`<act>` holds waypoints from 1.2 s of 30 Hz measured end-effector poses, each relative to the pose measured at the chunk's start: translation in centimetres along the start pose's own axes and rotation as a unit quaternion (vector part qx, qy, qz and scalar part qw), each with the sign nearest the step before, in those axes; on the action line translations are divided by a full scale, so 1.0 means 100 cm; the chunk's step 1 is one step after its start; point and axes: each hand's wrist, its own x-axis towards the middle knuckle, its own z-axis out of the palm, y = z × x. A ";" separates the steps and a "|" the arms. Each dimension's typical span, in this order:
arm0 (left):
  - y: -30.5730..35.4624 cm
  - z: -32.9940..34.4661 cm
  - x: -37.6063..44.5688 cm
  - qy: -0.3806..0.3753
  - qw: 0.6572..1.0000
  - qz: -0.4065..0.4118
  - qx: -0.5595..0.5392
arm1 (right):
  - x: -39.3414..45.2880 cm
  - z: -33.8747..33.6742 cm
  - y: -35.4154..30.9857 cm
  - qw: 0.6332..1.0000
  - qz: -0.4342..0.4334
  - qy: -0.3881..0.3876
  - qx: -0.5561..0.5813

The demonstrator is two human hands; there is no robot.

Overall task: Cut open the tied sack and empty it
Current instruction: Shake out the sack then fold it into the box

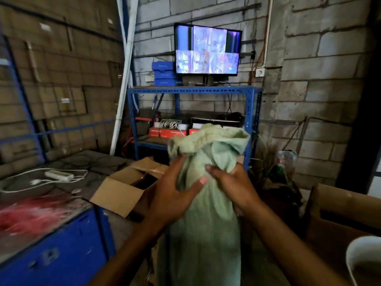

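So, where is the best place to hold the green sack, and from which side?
Probably the gathered neck of the green sack, just below the flared top, taken from both sides. The cloth narrows there while the body hangs long below it. The left hand and right hand already hold it there.

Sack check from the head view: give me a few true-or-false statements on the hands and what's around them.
1. Both hands grip the green sack near its neck. True: left hand, right hand.
2. A knife is in the right hand. False: no blade shows.
3. The monitor on the blue rack is off. False: it is lit.
4. An open cardboard box sits left of the sack. True.
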 end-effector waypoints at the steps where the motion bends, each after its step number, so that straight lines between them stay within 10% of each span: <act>1: 0.001 0.009 -0.003 -0.036 0.999 -0.021 -0.022 | -0.001 -0.001 -0.003 0.997 0.037 -0.045 0.057; 5: -0.003 0.020 -0.005 0.033 0.992 -0.060 0.102 | 0.000 -0.015 -0.010 0.982 0.124 -0.122 0.075; 10: 0.002 0.005 0.000 0.184 0.971 -0.066 0.136 | -0.018 -0.033 0.007 0.963 -0.054 -0.151 -0.215; 12: 0.011 -0.002 0.010 0.125 0.963 -0.226 -0.081 | -0.029 -0.032 0.017 0.948 -0.100 -0.243 -0.182; 14: 0.018 -0.007 0.013 0.000 0.883 -0.392 -0.260 | -0.032 -0.028 0.023 0.952 -0.128 -0.251 -0.122; 16: 0.010 -0.013 0.011 -0.027 0.875 -0.424 -0.232 | -0.031 -0.023 0.025 0.964 -0.149 -0.204 -0.088; 21: 0.007 -0.027 -0.012 0.094 0.949 -0.258 0.155 | -0.021 -0.007 0.028 0.957 -0.166 -0.156 -0.179; 25: 0.019 -0.038 -0.048 -0.001 0.939 -0.101 0.330 | -0.008 0.014 0.014 0.945 -0.145 -0.227 -0.187; 31: 0.038 -0.102 -0.073 0.243 0.923 -0.222 0.200 | -0.035 0.046 0.028 0.871 -0.215 -0.348 -0.272; 34: 0.043 -0.109 -0.078 0.416 0.829 -0.373 -0.045 | -0.064 0.076 0.034 0.896 -0.202 -0.378 -0.115; 36: 0.057 -0.120 -0.099 0.529 0.775 -0.343 0.039 | -0.069 0.097 0.034 0.916 -0.199 -0.347 -0.012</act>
